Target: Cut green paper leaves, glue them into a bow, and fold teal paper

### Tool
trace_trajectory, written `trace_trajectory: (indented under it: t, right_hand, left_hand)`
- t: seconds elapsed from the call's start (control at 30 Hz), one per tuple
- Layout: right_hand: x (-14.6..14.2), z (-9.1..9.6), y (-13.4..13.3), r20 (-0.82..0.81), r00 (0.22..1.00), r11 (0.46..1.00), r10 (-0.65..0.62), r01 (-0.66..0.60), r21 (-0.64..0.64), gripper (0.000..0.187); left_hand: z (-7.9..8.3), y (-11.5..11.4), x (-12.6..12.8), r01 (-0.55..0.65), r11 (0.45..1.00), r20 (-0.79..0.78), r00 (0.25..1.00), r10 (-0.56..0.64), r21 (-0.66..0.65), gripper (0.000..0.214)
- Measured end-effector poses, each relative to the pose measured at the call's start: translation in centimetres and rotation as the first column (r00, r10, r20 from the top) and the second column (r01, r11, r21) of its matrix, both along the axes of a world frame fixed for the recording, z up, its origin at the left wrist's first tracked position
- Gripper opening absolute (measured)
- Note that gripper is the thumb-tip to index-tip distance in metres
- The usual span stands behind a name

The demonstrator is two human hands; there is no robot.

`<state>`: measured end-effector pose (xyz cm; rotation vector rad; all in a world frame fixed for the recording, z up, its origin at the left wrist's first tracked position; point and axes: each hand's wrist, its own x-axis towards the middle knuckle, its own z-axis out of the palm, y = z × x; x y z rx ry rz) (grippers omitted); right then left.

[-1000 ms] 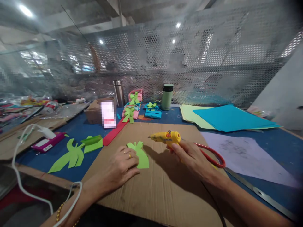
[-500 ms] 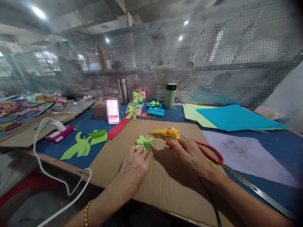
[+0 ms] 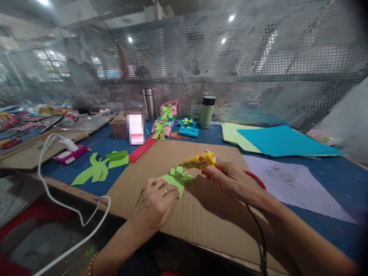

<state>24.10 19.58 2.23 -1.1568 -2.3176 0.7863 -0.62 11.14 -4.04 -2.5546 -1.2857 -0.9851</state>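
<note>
My right hand (image 3: 227, 176) is closed round a yellow hot glue gun (image 3: 198, 161), its nozzle pointing left, just over a green paper bow (image 3: 181, 174). A black cord trails from the gun down past my forearm. My left hand (image 3: 158, 199), with rings on two fingers, grips the bow's near-left part against the brown cardboard sheet (image 3: 198, 226). The fingers hide some of that paper. Behind my right hand shows the red handle of scissors (image 3: 257, 179), the rest covered by my arm.
Left lie green paper cutouts (image 3: 93, 170), a purple box (image 3: 70, 154) and a white cable (image 3: 41, 168). Farther back stand a phone (image 3: 136, 129), a steel flask (image 3: 149, 105), a green tumbler (image 3: 207, 112) and paper pieces with bows (image 3: 188, 131). Right are blue sheets (image 3: 281, 140) and a lilac sheet (image 3: 304, 191).
My left hand has shifted left and down, and more of the green paper shows beside its fingers. The glue gun's nozzle has come slightly left and down, nearer the bow.
</note>
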Motion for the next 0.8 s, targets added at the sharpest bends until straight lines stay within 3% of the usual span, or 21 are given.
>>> trace_trajectory:
  t: [0.13,0.4,0.8]
  right_hand:
    - [1.06,1.09,0.62,0.031,0.999,0.995,0.044,-0.042,-0.088,0.058]
    - [1.00,0.42,0.78,0.231,0.973,0.999,0.021,-0.014,-0.031,0.059]
    - [0.25,0.48,0.35,0.218,0.975,0.999,0.042,-0.033,-0.043,0.055]
  left_hand:
    - [0.47,-0.21,0.33,-0.022,0.999,0.019,1.000,0.023,-0.035,0.015]
    - [0.23,-0.30,0.40,-0.029,0.998,0.047,0.998,0.032,-0.048,0.015]
    - [0.01,0.34,0.14,-0.022,0.999,0.016,1.000,0.023,-0.027,0.016]
